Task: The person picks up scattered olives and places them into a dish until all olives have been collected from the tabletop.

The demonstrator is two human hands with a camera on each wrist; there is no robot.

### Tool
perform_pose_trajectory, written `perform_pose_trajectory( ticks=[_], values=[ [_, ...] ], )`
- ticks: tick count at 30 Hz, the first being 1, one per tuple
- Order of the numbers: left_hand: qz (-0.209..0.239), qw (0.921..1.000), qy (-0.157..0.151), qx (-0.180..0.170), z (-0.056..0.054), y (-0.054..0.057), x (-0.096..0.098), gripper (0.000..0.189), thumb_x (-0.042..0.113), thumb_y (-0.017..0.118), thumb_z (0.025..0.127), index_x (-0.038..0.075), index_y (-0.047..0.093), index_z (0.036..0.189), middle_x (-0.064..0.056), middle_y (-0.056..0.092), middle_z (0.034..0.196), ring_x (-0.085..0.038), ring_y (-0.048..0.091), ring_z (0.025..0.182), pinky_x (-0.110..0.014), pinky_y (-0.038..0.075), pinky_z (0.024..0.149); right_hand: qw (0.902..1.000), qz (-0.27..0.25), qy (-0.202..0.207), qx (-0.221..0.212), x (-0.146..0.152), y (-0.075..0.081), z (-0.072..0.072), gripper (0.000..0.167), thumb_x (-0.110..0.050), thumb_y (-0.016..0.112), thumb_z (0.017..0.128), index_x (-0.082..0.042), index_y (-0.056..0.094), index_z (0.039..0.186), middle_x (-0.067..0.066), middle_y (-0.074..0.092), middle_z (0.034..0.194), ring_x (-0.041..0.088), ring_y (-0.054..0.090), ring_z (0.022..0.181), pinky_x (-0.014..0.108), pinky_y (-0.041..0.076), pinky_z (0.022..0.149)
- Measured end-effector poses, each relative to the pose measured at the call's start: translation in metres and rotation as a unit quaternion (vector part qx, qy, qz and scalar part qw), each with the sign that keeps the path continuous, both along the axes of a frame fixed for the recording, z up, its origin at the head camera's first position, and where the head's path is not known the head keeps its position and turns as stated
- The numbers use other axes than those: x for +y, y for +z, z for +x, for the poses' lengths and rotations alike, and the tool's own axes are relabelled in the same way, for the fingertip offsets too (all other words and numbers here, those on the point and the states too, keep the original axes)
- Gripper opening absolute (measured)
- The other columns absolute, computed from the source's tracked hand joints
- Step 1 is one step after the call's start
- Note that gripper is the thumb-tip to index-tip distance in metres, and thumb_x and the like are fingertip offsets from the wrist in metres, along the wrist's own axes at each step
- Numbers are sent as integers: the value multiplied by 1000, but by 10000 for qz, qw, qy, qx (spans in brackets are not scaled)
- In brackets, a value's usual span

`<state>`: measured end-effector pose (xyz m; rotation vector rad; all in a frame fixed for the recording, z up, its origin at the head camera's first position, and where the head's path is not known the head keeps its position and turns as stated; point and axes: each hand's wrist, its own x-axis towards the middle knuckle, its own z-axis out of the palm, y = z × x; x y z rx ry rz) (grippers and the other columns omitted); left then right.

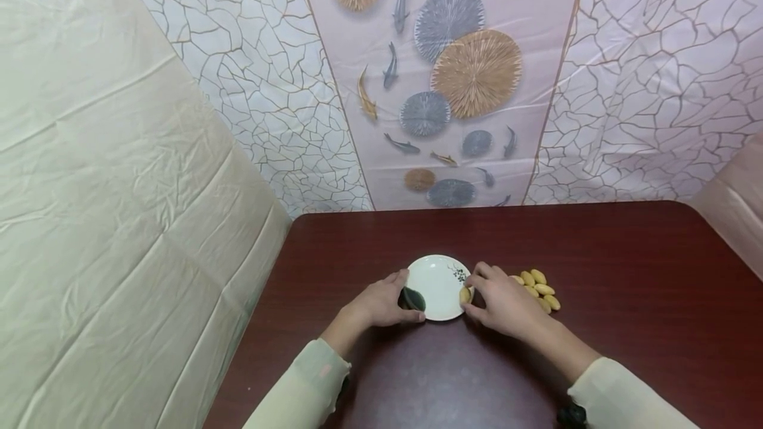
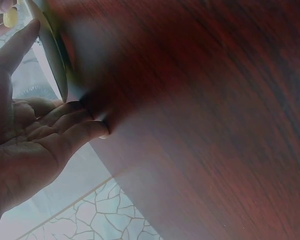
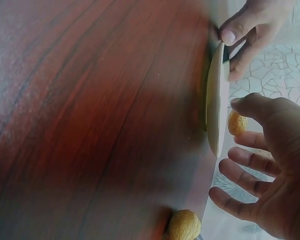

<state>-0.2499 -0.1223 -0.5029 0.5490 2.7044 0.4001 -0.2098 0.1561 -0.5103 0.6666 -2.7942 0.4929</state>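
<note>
A white plate with a small dark floral print and a dark green leaf-shaped patch lies on the table. My left hand holds its left side, thumb at the near rim and fingers round the far left edge. Over the plate's right side, my right hand pinches a yellow oval piece with wrinkled skin between thumb and index finger. Its other fingers are spread apart in the right wrist view. To the right of that hand, several similar yellow pieces lie grouped, partly hidden by the hand.
The dark red-brown wooden table spreads around the plate. Behind it hangs a patterned cloth with fish and round shapes. A pale cream fabric drapes down on the left.
</note>
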Motion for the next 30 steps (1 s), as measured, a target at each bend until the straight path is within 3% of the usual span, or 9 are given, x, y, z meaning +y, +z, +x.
perform_pose_trajectory(
  ticks=[30],
  values=[
    [7,9999,-103,110,-2,-6,-3,114,64,81,94,5,27,175,-16,40,178,-34,46,161,-48,43,130,10000,62,4,-49,-3,-8,-1,26,-30,90,91,-10,80,104,1,61,99,16,56,84,35,50,69]
  ],
)
